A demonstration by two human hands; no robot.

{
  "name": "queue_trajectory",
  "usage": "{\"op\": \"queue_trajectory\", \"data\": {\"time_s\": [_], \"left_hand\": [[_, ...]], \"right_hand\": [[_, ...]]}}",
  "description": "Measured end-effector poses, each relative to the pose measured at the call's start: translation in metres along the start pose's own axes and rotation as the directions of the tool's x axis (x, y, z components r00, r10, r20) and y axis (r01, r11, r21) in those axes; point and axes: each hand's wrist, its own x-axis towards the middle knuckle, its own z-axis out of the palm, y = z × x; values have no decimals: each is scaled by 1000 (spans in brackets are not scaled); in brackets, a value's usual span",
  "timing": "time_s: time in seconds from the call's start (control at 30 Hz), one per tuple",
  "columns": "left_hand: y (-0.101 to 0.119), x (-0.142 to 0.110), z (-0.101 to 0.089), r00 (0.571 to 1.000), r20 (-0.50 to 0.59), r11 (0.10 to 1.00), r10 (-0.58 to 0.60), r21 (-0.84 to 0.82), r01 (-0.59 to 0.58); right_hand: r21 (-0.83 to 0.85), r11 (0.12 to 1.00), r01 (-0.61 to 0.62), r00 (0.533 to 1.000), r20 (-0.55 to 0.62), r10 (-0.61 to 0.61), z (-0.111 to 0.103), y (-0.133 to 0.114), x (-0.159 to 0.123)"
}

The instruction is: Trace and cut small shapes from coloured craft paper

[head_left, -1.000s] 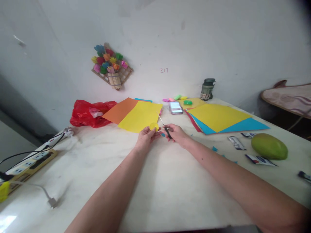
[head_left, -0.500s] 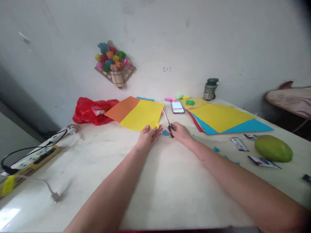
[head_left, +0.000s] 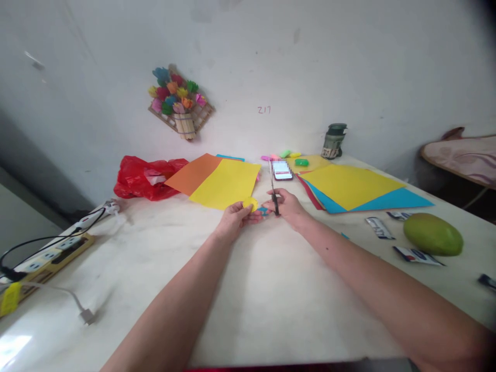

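Observation:
My left hand [head_left: 237, 216] pinches a small rounded piece of yellow paper [head_left: 251, 204] between thumb and fingers. To its right, my right hand [head_left: 287, 206] grips a pair of scissors [head_left: 275, 201] by the black handles, with the blades pointing up and away from me. The blades stand apart from the yellow piece. A small scrap of blue paper [head_left: 264, 211] shows between the two hands. Behind the left hand lie a yellow sheet [head_left: 225, 181] and an orange sheet [head_left: 194, 174], overlapping.
A phone [head_left: 282, 170] and highlighters [head_left: 285, 154] lie near the wall. Stacked coloured sheets [head_left: 351, 186], a green mango [head_left: 433, 234] and small packets [head_left: 418, 255] occupy the right side. At left are a red plastic bag [head_left: 134, 181] and a power strip [head_left: 50, 258] with cables.
The scissors have turned from slanting left to nearly upright. My left hand has shifted the yellow piece slightly right, closer to the right hand. The camera view has moved a little.

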Motion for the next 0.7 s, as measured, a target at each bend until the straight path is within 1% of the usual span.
{"op": "queue_trajectory", "data": {"time_s": [0.1, 0.27, 0.5, 0.6, 0.7], "left_hand": [[0, -1, 0, 998, 50, 999, -23, 47, 20], [2, -3, 0, 991, 118, 989, -68, 138, 51], [4, -5, 1, 984, 141, 959, -112, 273, 70], [4, -5, 1, 982, 151, 957, -117, 283, 70], [5, -3, 1, 982, 155, 971, -109, 228, 72]], "right_hand": [[24, 999, 30, 999, -16, -30, -1, -1, 1], [43, 998, 39, 999, 5, -39, -2, -2, 0], [78, 996, 52, 996, 71, -58, -1, -2, -2], [76, 995, 66, 994, 77, -72, 2, -3, -4], [87, 993, 79, 996, 40, -82, 4, -4, -4]]}}
